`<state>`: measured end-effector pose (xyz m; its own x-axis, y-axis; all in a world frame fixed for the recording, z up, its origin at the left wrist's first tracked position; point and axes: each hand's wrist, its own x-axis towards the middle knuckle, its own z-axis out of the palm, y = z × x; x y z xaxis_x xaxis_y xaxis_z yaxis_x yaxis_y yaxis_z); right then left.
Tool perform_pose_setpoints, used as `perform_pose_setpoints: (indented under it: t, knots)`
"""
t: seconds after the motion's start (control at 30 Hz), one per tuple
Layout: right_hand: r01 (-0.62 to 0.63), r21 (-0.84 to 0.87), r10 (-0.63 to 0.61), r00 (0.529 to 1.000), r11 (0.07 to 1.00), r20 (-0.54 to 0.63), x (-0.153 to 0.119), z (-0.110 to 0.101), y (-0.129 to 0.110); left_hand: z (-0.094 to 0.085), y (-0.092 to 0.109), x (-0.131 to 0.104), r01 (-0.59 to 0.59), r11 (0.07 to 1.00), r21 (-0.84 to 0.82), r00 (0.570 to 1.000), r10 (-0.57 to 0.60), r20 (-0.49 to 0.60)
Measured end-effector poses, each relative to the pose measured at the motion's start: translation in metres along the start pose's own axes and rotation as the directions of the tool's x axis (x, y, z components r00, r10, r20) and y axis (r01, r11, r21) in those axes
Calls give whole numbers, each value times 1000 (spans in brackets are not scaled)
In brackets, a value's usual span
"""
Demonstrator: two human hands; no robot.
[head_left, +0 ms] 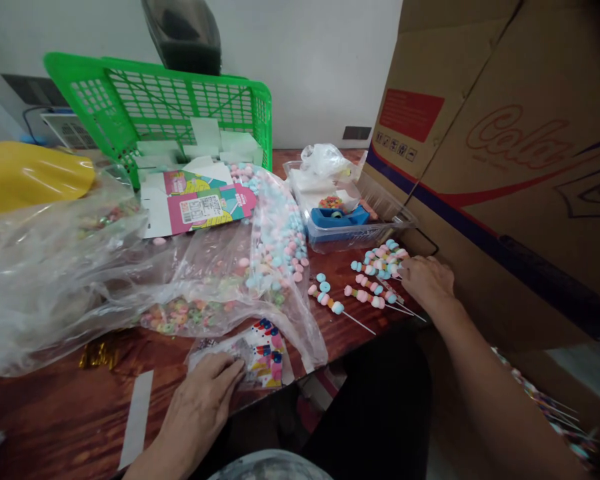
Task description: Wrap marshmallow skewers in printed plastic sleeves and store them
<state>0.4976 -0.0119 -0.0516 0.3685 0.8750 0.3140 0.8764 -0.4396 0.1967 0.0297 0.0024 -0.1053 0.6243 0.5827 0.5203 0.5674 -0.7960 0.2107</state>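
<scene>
My left hand (207,387) lies on a stack of clear plastic bags (265,357) printed with colourful figures, at the table's front edge. Its fingers are fairly straight and rest flat on the bags. On the right, my right hand (430,283) is closed at the stick end of a pile of candy skewers (385,257) with pink and blue pieces; its fingertips are partly hidden. Two more candy skewers (365,297) lie just in front of the pile. A single skewer (327,299) lies further left, beside two loose blue candies (324,287).
Large clear bags (200,267) of ring-shaped and pink-blue candies cover the table's left and middle. Behind them are a printed carton (205,200) and a green basket (190,90). A clear tray (330,233) holds a blue tape dispenser (340,217). A cardboard box (480,167) stands right.
</scene>
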Motion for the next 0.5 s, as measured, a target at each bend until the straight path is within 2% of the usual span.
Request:
perform_pose_setpoints:
  t: [0.2, 0.33, 0.5]
  knots:
    - [-20, -20, 20, 1000, 1000, 15, -9, 12, -2, -1, -6, 1, 84, 984, -154, 993, -95, -68]
    - [-1, -13, 1, 1000, 1000, 12, -8, 18, 8, -6, -11, 7, 163, 953, -257, 984, -176, -27]
    - [17, 53, -15, 999, 998, -40, -10, 21, 13, -7, -18, 5, 170, 949, -264, 985, -164, 44]
